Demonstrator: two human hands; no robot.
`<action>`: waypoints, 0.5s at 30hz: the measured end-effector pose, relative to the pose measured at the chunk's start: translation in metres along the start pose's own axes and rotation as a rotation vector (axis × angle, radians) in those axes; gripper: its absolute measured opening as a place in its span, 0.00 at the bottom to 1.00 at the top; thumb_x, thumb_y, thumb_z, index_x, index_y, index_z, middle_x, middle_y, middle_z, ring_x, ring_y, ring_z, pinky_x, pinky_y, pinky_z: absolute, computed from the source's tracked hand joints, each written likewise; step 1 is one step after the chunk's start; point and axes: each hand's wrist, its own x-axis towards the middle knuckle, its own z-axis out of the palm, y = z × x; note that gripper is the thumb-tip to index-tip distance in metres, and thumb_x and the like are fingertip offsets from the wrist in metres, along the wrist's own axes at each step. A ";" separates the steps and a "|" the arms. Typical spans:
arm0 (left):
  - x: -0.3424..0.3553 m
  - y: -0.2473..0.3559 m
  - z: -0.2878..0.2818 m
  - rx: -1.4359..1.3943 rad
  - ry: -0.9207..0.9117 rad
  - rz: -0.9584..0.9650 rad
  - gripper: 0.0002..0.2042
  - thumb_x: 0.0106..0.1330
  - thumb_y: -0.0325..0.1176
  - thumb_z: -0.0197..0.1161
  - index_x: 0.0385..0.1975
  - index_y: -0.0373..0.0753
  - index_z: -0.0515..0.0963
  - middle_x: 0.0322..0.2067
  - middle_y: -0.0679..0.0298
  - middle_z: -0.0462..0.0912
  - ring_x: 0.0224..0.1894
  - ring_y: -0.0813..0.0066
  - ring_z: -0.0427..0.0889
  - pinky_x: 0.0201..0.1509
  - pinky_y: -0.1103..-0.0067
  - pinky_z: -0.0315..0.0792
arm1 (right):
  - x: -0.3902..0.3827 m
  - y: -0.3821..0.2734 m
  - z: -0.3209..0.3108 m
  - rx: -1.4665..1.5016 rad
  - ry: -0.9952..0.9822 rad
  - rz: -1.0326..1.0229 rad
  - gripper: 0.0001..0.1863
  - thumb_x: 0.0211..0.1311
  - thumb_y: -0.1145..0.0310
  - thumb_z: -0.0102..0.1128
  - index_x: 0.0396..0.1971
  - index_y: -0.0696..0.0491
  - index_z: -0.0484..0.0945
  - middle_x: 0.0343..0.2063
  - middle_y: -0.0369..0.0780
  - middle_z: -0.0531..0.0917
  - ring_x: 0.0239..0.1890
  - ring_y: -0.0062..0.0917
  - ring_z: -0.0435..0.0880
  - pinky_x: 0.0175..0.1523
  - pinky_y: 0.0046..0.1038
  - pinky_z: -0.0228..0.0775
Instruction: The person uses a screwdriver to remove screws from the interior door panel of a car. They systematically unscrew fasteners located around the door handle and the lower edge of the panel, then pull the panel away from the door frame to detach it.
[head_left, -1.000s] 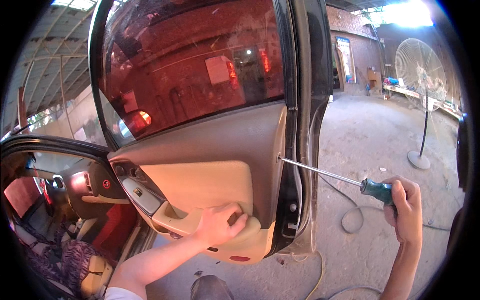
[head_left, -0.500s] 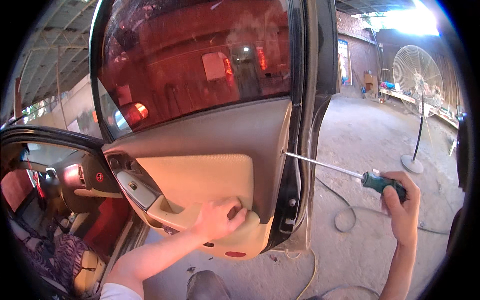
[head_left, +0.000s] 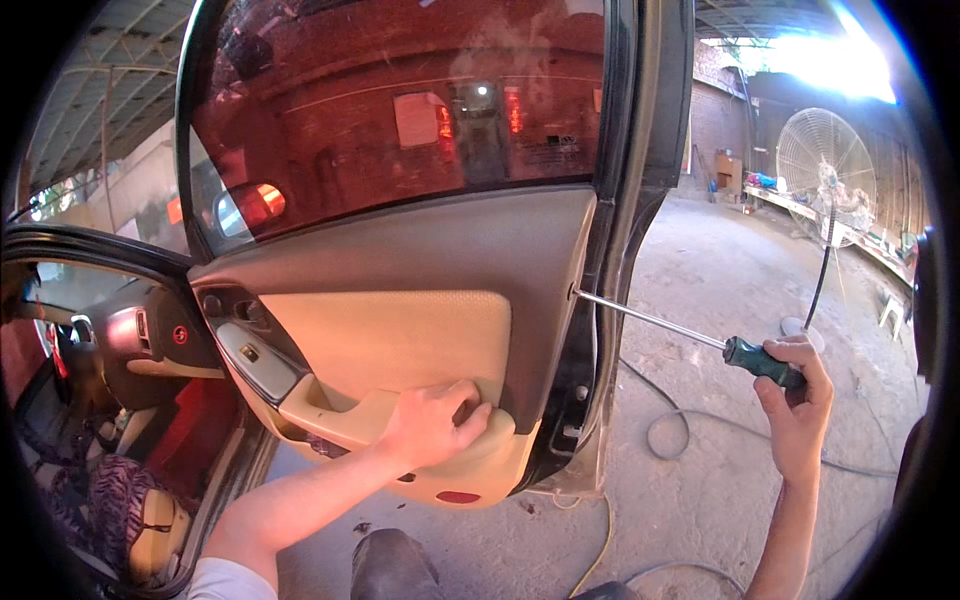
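An open car door has a brown and beige inner panel [head_left: 390, 340] below a dark window [head_left: 400, 90]. My left hand [head_left: 435, 420] rests on the beige armrest [head_left: 345, 425], its fingers curled against it. My right hand [head_left: 795, 400] grips the dark green handle of a long screwdriver [head_left: 650, 320], thumb below the handle and fingers over it. The screwdriver's tip is at a small spot on the panel's right edge [head_left: 575, 292]. A switch plate [head_left: 260, 360] sits left of the armrest.
The car interior [head_left: 120, 420] shows through the doorway at left. A large standing fan [head_left: 825, 160] stands behind the door at right, near a low bench [head_left: 790, 200] with clutter and a white stool [head_left: 893, 310]. Hoses [head_left: 668, 440] lie on the concrete floor; my knee [head_left: 390, 565] shows below.
The door appears higher and slightly left as the view has shifted. My right hand has turned on the screwdriver handle, the thumb moving down. My left hand stays on the armrest, the screwdriver tip at the edge.
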 end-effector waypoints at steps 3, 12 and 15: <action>-0.002 -0.003 -0.001 0.002 -0.013 -0.004 0.08 0.62 0.36 0.66 0.26 0.41 0.74 0.20 0.63 0.82 0.24 0.63 0.84 0.26 0.70 0.76 | -0.003 -0.013 -0.003 0.238 -0.046 0.321 0.14 0.67 0.63 0.59 0.41 0.61 0.79 0.23 0.33 0.76 0.18 0.14 0.68 0.24 0.19 0.60; -0.001 -0.002 -0.001 -0.038 -0.032 -0.037 0.09 0.62 0.37 0.66 0.26 0.41 0.75 0.20 0.63 0.83 0.23 0.63 0.84 0.26 0.70 0.76 | -0.003 0.007 -0.001 -0.031 0.045 -0.061 0.18 0.68 0.58 0.61 0.43 0.60 0.76 0.19 0.31 0.72 0.16 0.12 0.66 0.21 0.18 0.55; -0.003 -0.005 -0.001 -0.030 -0.010 -0.018 0.09 0.62 0.37 0.66 0.26 0.41 0.75 0.20 0.63 0.82 0.23 0.64 0.84 0.26 0.70 0.76 | -0.006 -0.025 0.001 0.207 -0.026 0.389 0.15 0.67 0.62 0.62 0.42 0.59 0.77 0.21 0.31 0.73 0.19 0.12 0.67 0.24 0.17 0.57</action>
